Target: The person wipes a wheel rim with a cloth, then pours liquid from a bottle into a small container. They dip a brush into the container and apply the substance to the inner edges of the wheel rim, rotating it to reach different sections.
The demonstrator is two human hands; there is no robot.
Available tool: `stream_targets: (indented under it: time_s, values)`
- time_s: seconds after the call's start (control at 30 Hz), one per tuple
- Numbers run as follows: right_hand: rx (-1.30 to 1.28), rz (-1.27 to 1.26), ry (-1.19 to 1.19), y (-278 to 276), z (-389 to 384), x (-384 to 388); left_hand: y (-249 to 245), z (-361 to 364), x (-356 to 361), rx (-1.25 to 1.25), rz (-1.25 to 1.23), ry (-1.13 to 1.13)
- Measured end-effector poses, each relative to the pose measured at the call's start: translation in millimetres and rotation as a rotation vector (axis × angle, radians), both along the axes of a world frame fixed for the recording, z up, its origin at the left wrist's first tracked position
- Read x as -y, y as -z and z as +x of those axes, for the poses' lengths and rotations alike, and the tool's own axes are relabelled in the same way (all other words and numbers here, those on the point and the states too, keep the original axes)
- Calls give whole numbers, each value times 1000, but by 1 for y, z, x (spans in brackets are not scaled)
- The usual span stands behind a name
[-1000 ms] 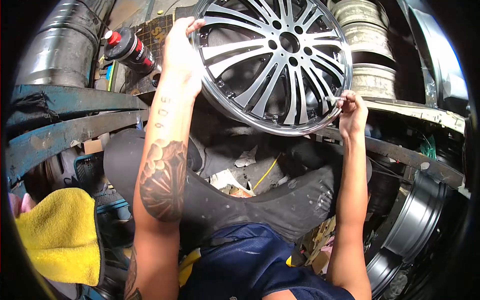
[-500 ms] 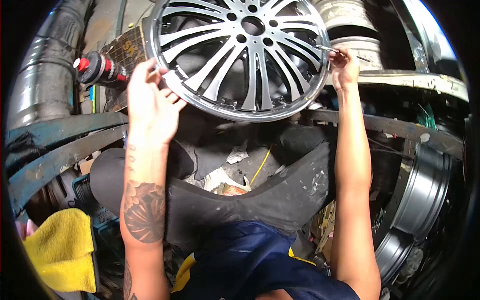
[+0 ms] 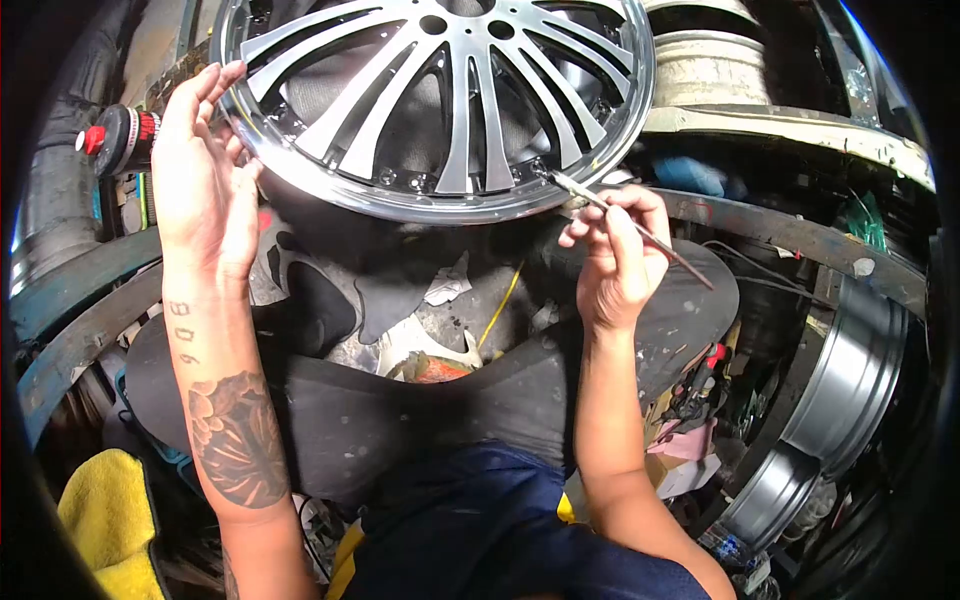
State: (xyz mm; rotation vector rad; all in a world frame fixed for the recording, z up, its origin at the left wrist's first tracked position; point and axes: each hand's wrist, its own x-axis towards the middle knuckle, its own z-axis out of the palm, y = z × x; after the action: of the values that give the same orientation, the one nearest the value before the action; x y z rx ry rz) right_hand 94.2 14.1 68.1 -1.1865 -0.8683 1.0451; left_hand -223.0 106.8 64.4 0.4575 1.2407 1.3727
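Note:
A silver and black multi-spoke alloy wheel [image 3: 462, 130] lies face up at the top centre, its far part cut off by the view. At the wheel's left edge, my left hand [image 3: 208, 195] has its curled fingers against the polished lip; part of its grip is hidden. Pinched between thumb and fingers of my right hand [image 3: 622, 255] is a thin paintbrush [image 3: 580, 189]. Its tip touches or nearly touches the dark inner edge at the front right of the wheel, near the spoke ends. The brush handle points down and right.
A dark bottle with a red and white cap [image 3: 122, 140] stands left of the wheel. A yellow cloth [image 3: 108, 520] hangs at lower left. More silver wheels [image 3: 850, 375] are stacked at right, and a whitish one [image 3: 705, 68] lies at upper right. Metal bars [image 3: 780, 232] flank my legs.
My right hand has moved left and nearer with the brush, from the wheel's right edge to its front right. The wheel and my left hand appear further left and higher in view.

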Motion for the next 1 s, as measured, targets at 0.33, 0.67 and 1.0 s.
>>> stream_targets:
  time_s: [0.33,0.67,1.0]
  values:
    - [80,-1,-160,13,-15,1,10,13,-10,-38,40,-93]
    - [287,-64,-230,19,-30,-2,20,2,-6,-162,35,-16]
    - [413,-82,-231,21,-35,0,13,4,-1,-18,159,59]
